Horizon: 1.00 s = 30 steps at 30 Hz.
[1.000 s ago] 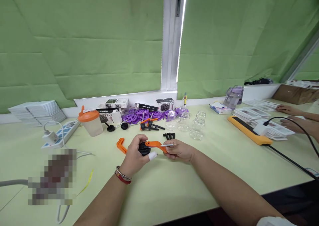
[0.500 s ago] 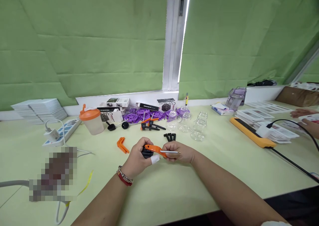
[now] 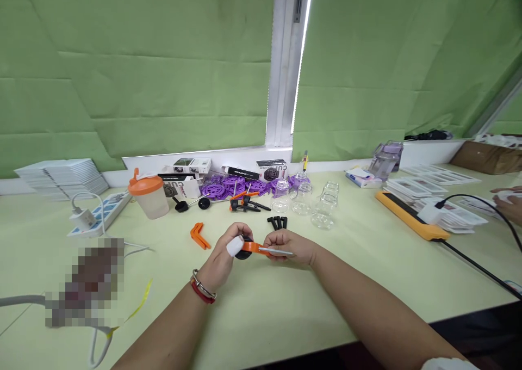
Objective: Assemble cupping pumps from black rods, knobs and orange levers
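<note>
My left hand (image 3: 220, 258) is closed around a round black part (image 3: 243, 254), its white-wrapped thumb pressed against it. An orange angled bracket (image 3: 253, 247) runs from that black part toward my right hand (image 3: 291, 246), whose fingers pinch the bracket's other end. A thin metal rod (image 3: 279, 251) lies along the right fingers; whether it is fixed to the bracket I cannot tell. Left of my hands lie several loose orange brackets (image 3: 199, 236). Several short black pieces (image 3: 278, 222) rest just beyond my right hand.
Behind my hands are black-and-orange assemblies (image 3: 244, 204), purple openwork parts (image 3: 261, 186), clear plastic cups (image 3: 324, 217) and printed boxes (image 3: 185, 186). An orange-lidded cup (image 3: 150, 196) and a power strip (image 3: 100, 217) stand left. An orange power strip (image 3: 411, 216) lies right, near another person's hand (image 3: 509, 209).
My left thumb has moved up over the black part, which has turned so its round side shows. The orange bracket has turned with it. The other person's hands at right have shifted.
</note>
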Each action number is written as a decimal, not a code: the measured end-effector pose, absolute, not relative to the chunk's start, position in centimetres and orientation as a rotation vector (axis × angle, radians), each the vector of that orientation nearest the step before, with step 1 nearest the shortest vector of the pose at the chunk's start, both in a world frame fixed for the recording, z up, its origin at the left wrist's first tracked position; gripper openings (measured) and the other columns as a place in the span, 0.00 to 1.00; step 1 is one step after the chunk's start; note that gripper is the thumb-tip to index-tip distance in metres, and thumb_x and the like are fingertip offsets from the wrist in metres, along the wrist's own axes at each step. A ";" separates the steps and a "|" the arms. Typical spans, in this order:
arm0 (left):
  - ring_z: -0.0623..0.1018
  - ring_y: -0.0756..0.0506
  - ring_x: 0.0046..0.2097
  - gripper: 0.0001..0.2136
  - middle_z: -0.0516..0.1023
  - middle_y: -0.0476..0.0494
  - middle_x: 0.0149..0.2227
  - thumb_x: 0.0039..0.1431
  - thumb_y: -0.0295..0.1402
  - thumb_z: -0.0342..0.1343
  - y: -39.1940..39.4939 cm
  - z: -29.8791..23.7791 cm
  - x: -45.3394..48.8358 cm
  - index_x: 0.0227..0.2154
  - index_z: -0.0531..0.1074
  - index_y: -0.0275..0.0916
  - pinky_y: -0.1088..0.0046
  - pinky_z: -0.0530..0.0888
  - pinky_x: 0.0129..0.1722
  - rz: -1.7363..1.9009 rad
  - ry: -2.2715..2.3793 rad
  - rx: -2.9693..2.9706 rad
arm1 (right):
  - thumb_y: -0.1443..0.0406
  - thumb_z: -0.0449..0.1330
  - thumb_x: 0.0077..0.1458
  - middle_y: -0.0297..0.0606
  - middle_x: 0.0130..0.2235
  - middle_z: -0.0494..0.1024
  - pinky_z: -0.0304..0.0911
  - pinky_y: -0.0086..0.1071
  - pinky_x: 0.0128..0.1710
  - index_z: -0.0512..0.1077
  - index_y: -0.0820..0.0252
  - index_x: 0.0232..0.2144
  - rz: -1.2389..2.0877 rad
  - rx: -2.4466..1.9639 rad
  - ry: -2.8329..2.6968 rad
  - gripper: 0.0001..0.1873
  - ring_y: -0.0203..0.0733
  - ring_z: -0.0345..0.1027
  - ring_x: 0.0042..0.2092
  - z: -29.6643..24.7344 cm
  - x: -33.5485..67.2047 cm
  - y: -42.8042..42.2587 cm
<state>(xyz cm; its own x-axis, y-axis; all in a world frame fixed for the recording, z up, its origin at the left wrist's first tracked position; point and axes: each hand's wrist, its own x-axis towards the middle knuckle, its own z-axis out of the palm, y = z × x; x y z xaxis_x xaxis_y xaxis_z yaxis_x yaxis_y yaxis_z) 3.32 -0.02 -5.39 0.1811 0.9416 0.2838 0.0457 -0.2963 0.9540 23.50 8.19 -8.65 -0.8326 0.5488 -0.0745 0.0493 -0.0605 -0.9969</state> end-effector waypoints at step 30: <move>0.67 0.50 0.27 0.12 0.69 0.50 0.26 0.58 0.39 0.46 3.8 -7.0 -0.9 0.37 0.69 0.40 0.75 0.63 0.27 1.878 1.293 1.005 | 0.59 0.53 0.52 0.40 0.36 0.75 0.55 0.33 0.29 0.72 0.59 0.33 0.215 -1.429 -2.394 0.12 0.42 0.69 0.32 -10.4 13.4 5.9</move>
